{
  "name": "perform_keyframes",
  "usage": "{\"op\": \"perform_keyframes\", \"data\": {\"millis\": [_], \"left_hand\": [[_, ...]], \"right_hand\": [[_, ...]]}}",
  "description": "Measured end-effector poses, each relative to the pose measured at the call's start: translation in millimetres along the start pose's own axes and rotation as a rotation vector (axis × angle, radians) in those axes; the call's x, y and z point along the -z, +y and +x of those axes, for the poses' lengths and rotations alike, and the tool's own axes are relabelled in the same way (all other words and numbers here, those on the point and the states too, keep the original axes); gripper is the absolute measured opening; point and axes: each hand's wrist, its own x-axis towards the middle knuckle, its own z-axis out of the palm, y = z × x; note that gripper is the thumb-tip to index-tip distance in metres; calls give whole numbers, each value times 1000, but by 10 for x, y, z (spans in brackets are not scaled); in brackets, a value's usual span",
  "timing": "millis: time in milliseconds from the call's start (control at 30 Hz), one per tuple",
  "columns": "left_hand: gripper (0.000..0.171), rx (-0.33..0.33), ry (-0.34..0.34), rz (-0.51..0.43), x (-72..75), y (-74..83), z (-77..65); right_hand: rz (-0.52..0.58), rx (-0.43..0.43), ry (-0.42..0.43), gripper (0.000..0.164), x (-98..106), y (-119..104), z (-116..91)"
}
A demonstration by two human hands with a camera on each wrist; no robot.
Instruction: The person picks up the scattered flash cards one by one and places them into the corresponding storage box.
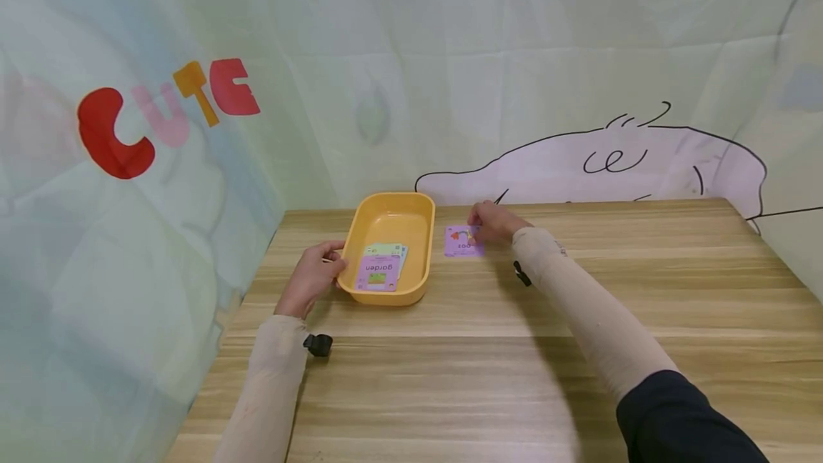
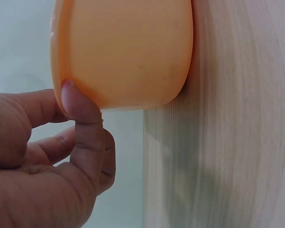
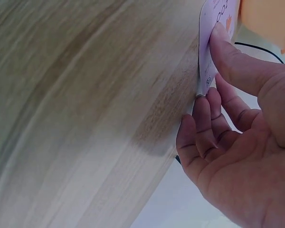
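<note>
A yellow plastic tray stands on the table with a few cards inside. The top one is a purple "garden" card, lying over a pale green card. My left hand pinches the tray's near left rim; in the left wrist view its thumb presses the tray wall. To the right of the tray, my right hand pinches the right edge of a purple picture card that appears to read "zoo". The thumb lies on the card's face and fingers sit at its edge in the right wrist view.
The wooden table meets a printed cloth backdrop behind and at the left. A black wrist camera sits on the left wrist, another dark one on the right.
</note>
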Motion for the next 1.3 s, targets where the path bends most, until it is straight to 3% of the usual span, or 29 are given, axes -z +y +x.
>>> {"op": "perform_keyframes", "data": {"millis": [233,567,933,1300], "left_hand": [[41,-1,4,3,1,-1,6],[42,17,9,14,-12,-16,3],[41,4,11,19,-16,-4,20],[41,5,13,20,-15,-9,19]], "right_hand": [[29,29,7,31,11,6,14],[126,-49,-19,41,-23,28,-1],[151,13,-5,36,-11,55,13],[285,55,32,42,-81,149,-79]]}}
